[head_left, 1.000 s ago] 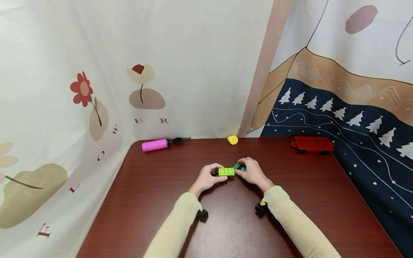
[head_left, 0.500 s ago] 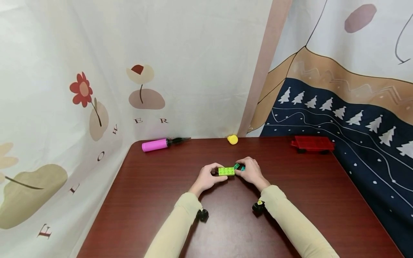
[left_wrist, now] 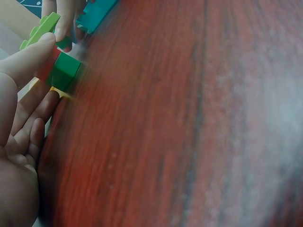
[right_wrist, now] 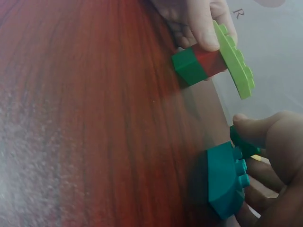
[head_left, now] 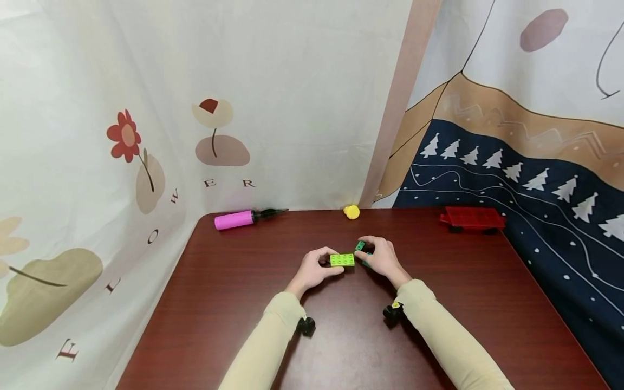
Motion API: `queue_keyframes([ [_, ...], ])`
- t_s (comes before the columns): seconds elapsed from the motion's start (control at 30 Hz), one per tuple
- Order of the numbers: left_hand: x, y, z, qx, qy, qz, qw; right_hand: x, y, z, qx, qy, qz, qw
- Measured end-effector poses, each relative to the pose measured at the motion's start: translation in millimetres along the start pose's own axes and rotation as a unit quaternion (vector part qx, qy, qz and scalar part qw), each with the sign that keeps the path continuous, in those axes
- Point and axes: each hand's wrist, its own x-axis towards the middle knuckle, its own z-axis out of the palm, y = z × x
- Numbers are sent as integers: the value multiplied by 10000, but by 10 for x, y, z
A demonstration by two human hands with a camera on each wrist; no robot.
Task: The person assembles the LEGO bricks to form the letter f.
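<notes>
My left hand [head_left: 314, 268] pinches the side of a small stack of building bricks between thumb and fingers. A lime-green studded plate [head_left: 342, 260] tops the stack. Beneath it sit a red brick [right_wrist: 208, 62] and a green brick [right_wrist: 190, 67], the lowest one close to the table. My right hand [head_left: 382, 257], just to the right, holds a small dark green brick [head_left: 360, 245] between thumb and fingers, apart from the stack. Beside its lower fingers a teal brick with a slanted side [right_wrist: 223, 184] stands on the table; the hand partly covers it in the head view.
Along the far edge of the brown table [head_left: 336, 336] lie a pink pump [head_left: 235, 220] with a black nozzle, a yellow rounded object [head_left: 351, 212] and a red toy wagon [head_left: 473, 218]. Printed cloths hang behind. A bit of yellow [left_wrist: 60, 92] shows near the left fingers.
The dark green brick in my right hand has turned and shifted slightly away from me. The right fingers have spread a little wider. My left hand and its stack have stayed almost still.
</notes>
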Motion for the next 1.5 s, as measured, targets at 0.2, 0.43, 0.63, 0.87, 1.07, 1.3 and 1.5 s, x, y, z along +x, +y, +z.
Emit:
queue_keyframes([
  [0.2,-24,-16,16,64,37,48,10000,1,-8,-14,293,174,-145,9993],
  [0.43,-27,-32,27,153,52,72,9998,-15,-112,-46,714,233,-236,9969],
  [0.63,-20,-18,15,97,14,96,9999,-31,-221,-59,1204,162,-498,9913],
  [0.87,-3,-8,10,160,26,215,9996,-29,-304,-2,1496,-289,-752,9855],
  [1.07,-2,2,7,162,24,192,9997,-64,-314,64,1672,-660,-769,9807],
  [1.3,6,1,15,150,84,211,9996,-91,-297,140,1919,-803,-858,9744],
  [1.5,8,0,15,163,85,155,9997,-89,-293,174,1774,-844,-821,9771],
])
